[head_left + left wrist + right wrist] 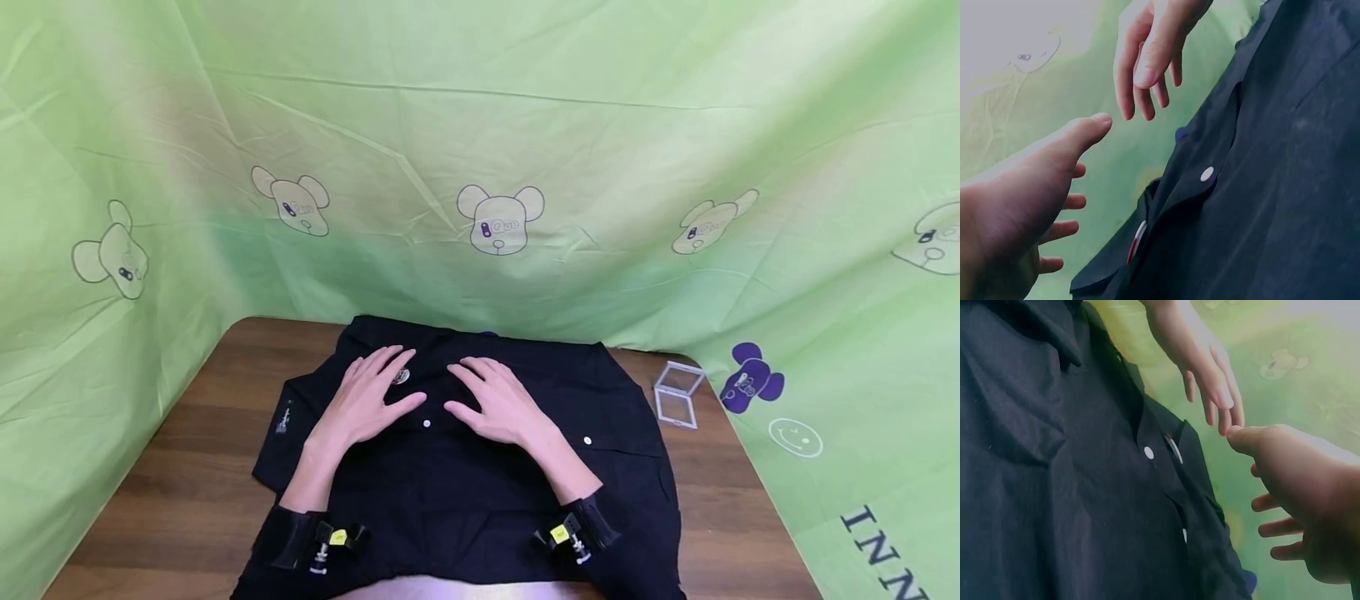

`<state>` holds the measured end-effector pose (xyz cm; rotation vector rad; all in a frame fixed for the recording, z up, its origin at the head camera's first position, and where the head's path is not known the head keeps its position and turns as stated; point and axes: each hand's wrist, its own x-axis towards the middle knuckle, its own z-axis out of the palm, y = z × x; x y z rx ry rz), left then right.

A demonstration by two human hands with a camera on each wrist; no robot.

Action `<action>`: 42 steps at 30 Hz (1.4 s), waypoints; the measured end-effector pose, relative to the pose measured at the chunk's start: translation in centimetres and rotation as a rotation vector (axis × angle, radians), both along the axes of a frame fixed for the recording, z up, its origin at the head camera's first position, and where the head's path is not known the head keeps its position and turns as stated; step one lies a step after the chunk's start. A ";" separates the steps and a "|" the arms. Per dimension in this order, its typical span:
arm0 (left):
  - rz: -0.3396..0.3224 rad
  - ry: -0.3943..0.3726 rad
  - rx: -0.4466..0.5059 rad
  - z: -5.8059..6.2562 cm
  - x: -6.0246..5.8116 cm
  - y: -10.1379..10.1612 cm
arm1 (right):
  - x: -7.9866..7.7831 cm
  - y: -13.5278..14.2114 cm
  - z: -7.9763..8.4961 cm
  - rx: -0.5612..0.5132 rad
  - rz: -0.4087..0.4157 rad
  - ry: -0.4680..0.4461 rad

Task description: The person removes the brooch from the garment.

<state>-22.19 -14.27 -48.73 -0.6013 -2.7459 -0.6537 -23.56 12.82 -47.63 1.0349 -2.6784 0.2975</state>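
Across the wood-grained table (187,467), from the back edge toward the near one, a black shirt (480,479) lies spread, with the left hand (366,398) and right hand (501,402) above it, fingers loose, grasping nothing. Flat palms and light, even strokes would probably suit the cloth best, sparing the round badge (402,377) and white buttons (587,440).

A curtained booth: light green fabric sheeting (495,125) printed with outlined cartoon animal heads (500,223) walls three sides of a brown wood-grain worktop (183,471); the room beyond is hidden.
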 end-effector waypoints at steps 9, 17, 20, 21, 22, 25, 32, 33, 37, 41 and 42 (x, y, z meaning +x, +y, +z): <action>0.018 0.008 0.014 -1.0 -0.7 -1.7 | -1.1 -2.1 -0.3 0.016 0.042 0.008; 0.043 -0.027 0.002 -1.7 -1.2 -2.6 | -2.2 -3.9 -0.8 0.026 0.073 0.016; 0.046 -0.031 0.005 -2.1 -1.3 -2.9 | -2.6 -4.6 -1.1 0.031 0.076 0.017; 0.047 -0.033 0.006 -2.2 -1.3 -3.0 | -2.7 -4.9 -1.2 0.033 0.078 0.018; 0.046 -0.033 0.007 -2.3 -1.4 -3.1 | -2.8 -5.1 -1.3 0.034 0.079 0.022; 0.048 -0.040 0.010 -2.7 -1.5 -3.3 | -3.3 -5.9 -1.6 0.030 0.092 0.040; 0.057 -0.060 0.005 -3.6 -1.6 -3.9 | -4.1 -7.6 -2.0 0.033 0.116 0.033; 0.058 -0.060 0.003 -3.7 -1.6 -4.0 | -4.2 -7.8 -2.1 0.040 0.115 0.025; 0.060 -0.058 0.009 -4.0 -1.6 -4.1 | -4.5 -8.7 -2.3 0.065 0.101 -0.016; 0.065 -0.044 0.015 -4.3 -1.5 -4.3 | -4.8 -9.6 -2.8 0.066 0.092 -0.021; 0.066 -0.041 0.014 -4.4 -1.5 -4.3 | -4.8 -9.7 -2.9 0.063 0.090 -0.021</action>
